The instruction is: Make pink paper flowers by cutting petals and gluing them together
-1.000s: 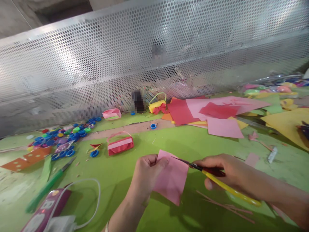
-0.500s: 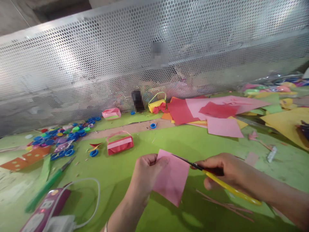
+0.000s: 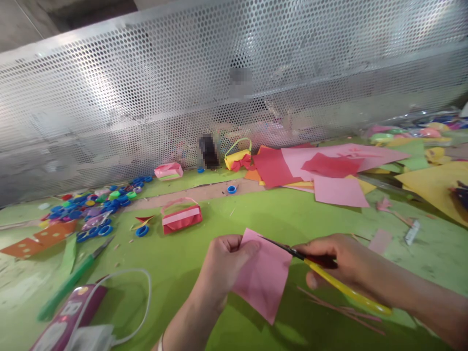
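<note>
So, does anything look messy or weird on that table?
Just messy, nothing clearly broken: small colourful pieces lie in a loose heap on the left, and thin pink strips lie crossed below the right hand, maybe offcuts not tidied away.

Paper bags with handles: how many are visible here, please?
2: the red bag beyond the left hand, the yellow bag near the mesh panel. The pink piece shows no handle; others may be hidden.

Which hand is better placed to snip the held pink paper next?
Right, most likely: the right hand holds the scissors at the far edge of the pink paper, while the left hand is occupied pinching it.
</note>
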`<state>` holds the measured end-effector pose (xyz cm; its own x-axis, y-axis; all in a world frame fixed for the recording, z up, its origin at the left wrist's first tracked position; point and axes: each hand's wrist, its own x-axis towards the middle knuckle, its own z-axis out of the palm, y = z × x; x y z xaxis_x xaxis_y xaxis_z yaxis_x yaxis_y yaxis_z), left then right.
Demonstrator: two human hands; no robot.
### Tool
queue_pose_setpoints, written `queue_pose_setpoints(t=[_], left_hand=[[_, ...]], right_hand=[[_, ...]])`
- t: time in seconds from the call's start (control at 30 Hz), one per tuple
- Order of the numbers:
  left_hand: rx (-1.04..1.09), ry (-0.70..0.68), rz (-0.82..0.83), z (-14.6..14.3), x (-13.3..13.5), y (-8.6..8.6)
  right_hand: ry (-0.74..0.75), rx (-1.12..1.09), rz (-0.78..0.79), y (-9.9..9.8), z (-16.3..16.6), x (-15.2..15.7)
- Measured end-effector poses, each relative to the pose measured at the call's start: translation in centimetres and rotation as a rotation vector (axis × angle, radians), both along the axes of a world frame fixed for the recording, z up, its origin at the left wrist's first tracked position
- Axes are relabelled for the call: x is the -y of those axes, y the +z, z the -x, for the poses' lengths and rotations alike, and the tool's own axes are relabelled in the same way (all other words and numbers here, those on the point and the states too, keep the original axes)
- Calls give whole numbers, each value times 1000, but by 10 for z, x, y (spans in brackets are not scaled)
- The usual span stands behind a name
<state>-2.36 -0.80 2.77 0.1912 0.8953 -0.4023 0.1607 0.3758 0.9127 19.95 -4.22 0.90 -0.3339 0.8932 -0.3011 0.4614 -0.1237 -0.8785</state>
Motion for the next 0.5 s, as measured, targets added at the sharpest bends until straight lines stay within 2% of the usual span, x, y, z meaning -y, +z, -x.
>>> queue_pose_setpoints(t=[0.23,0.5], left_hand=[[57,4,15,2,-1,-4],[73,-41,33,-1,2,-6]], right_hand=[[-30,-36,-3,7,3,4],[-8,-15,-19,-5,1,2]])
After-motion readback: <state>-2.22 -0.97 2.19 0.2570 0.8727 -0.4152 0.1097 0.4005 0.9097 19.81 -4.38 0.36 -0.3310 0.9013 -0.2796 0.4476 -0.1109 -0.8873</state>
